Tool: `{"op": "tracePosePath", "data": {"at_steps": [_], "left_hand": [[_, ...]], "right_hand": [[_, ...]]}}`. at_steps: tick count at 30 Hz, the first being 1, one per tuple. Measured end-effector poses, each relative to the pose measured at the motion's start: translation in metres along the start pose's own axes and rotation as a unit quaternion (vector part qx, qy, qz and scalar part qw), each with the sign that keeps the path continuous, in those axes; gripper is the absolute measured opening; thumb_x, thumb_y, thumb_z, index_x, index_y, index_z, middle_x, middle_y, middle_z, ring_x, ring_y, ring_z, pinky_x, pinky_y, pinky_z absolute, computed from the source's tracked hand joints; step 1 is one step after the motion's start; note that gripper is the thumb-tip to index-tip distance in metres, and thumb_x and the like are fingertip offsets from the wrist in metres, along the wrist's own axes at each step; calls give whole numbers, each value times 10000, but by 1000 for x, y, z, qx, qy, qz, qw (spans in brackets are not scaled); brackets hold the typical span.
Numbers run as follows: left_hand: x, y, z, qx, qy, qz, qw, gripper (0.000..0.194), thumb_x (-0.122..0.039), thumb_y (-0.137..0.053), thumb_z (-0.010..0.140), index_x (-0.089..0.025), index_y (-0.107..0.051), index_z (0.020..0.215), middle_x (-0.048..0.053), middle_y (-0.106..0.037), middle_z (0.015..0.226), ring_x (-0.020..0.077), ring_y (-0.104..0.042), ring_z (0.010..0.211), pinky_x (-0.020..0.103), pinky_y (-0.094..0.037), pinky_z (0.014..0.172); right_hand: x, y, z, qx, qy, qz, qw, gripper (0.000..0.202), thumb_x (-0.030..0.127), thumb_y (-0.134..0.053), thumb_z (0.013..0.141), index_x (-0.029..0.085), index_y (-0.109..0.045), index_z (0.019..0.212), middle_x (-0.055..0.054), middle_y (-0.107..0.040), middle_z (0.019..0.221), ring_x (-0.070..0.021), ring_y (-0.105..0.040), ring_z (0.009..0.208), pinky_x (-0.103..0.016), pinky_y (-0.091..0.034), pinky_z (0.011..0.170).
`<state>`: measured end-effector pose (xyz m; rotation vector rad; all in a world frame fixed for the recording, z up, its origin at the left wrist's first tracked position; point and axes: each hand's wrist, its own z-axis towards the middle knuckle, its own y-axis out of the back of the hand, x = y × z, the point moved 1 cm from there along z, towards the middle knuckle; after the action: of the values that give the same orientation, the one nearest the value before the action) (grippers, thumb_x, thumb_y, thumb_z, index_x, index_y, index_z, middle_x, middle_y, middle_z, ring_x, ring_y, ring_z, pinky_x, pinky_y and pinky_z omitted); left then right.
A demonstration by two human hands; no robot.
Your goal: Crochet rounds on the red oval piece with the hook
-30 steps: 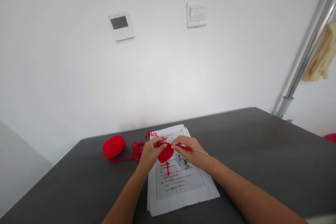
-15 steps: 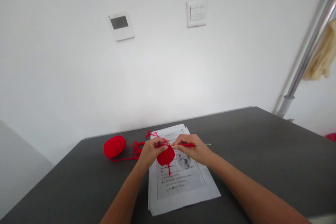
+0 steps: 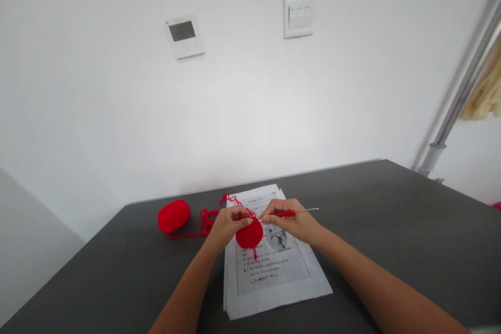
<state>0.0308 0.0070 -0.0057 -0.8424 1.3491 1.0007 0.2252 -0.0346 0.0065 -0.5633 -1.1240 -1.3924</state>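
A round red crocheted piece (image 3: 249, 234) hangs from the pinched fingers of my left hand (image 3: 230, 224), a short red tail dangling below it. My right hand (image 3: 289, 217) grips a crochet hook (image 3: 285, 213) with a red handle; its metal tip is at the top edge of the piece, and the other metal end points right. Red yarn runs over the left fingers. An oval ball of red yarn (image 3: 174, 215) lies to the left, joined to loose loops (image 3: 206, 219) beside my left hand. Printed sheets (image 3: 274, 292) lie under both hands.
The dark table (image 3: 371, 219) meets a white wall behind. On the wall are a small panel with a screen (image 3: 185, 36) and a switch plate (image 3: 298, 18). A metal pole (image 3: 457, 99) and beige cloth (image 3: 485, 94) stand at the right.
The whole view has shifted slightly, so things appear a little further right. The hook's free end has tilted up a bit, and its tip sits slightly further from my left fingers.
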Motion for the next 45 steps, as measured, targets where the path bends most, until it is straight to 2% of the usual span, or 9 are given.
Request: {"op": "tracePosePath", "data": {"at_steps": [3,6,11,15,18,21,28,36,45], "left_hand": [[5,-1,-1,5,40,-54,998,223,-247,-803,536,-139,-715,711,33,-693,677,142,-592,605,254,-423,608],[7,-2,-2,27,76,-117,990,247,-231,-823,513,-132,-722,716,34,-700,650,119,-593,573,226,-412,583],[2,-3,-5,56,124,-186,973,224,-185,-845,477,-129,-711,648,20,-687,583,88,-575,498,193,-394,518],[2,-4,-6,79,135,-201,967,214,-163,-840,485,-119,-720,657,36,-698,602,92,-585,509,191,-404,522],[4,-5,-5,94,131,-190,968,230,-163,-833,499,-111,-734,700,54,-710,635,103,-602,551,197,-418,559],[5,-5,-4,81,109,-159,978,225,-203,-824,532,-125,-742,727,52,-716,652,116,-612,584,210,-428,596],[5,-3,-2,25,45,-56,997,278,-339,-781,620,-143,-743,813,56,-725,725,172,-626,653,267,-440,640],[5,-18,-6,35,59,-173,983,595,-234,-827,552,-162,-654,1117,34,-686,754,144,-617,669,241,-433,639],[9,-16,-2,-8,0,-75,997,761,-282,-793,598,-157,-513,1294,-33,-582,671,121,-566,643,246,-439,638]], "right_hand": [[-6,-6,2,-10,-59,142,988,239,379,-715,738,143,-675,738,-20,-675,664,-157,-670,663,-294,-556,652],[-8,-10,1,-19,-64,184,981,266,401,-723,725,141,-673,739,-21,-680,661,-159,-688,659,-305,-579,666],[-5,-11,-4,-35,72,20,997,181,341,-652,816,170,-692,775,-49,-700,739,-155,-665,699,-282,-550,663],[-4,-10,-4,7,209,-108,972,146,272,-558,893,194,-679,870,-80,-713,950,-175,-654,893,-318,-526,808],[-4,-10,-2,44,259,-149,953,149,258,-523,913,202,-661,912,-75,-712,1004,-181,-635,950,-343,-506,868],[-6,-9,-1,46,224,-151,962,163,259,-512,917,204,-666,922,-66,-723,932,-180,-643,898,-334,-512,832],[-10,-10,-3,-67,78,-12,995,193,348,-592,858,189,-697,829,-65,-714,839,-188,-662,806,-312,-523,740],[-15,-19,-2,-91,92,-7,992,175,345,-615,837,191,-676,781,-45,-684,782,-167,-635,758,-294,-501,715],[-17,-24,-6,-56,78,-120,988,144,289,-491,914,201,-596,869,-46,-636,887,-174,-587,853,-312,-476,782]]}}
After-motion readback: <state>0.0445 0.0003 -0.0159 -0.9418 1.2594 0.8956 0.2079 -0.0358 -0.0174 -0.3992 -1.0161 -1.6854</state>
